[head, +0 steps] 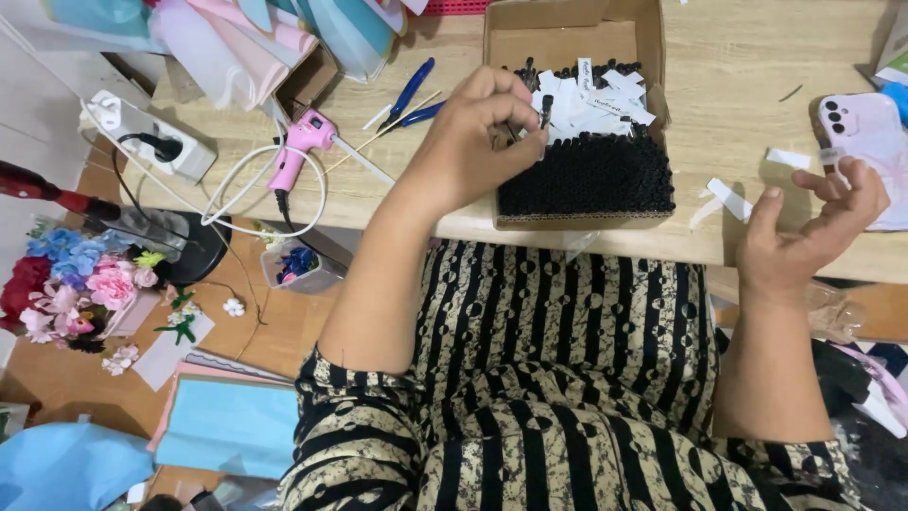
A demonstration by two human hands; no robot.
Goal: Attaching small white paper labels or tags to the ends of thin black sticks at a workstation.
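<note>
My left hand (473,142) hovers over the front corner of the cardboard box (567,28), fingers pinched narrow around one thin black stick (546,111), held upright so its end points down toward the rest. The box sits right at the bench (738,66) edge, close against my lap, so I can reach in without stretching. The black sticks (586,175) are packed on end in the near half of it, tops level, which makes picking a single one easy; small white paper labels (596,99) lie heaped behind them in the same box.

My right hand (804,222) is off to the side, past the box, palm turned up and fingers loosely spread; a small white label (832,153) seems to cling to a fingertip, though I cannot tell for sure how it is held. More white paper strips (733,199) lie loose on the bench just beside that hand, and a phone in a pink case (865,128) rests behind it.

To the left, well apart, a pink glue gun (301,142) lies with its cord running to a power strip (151,142), near blue-handled scissors (411,95).
</note>
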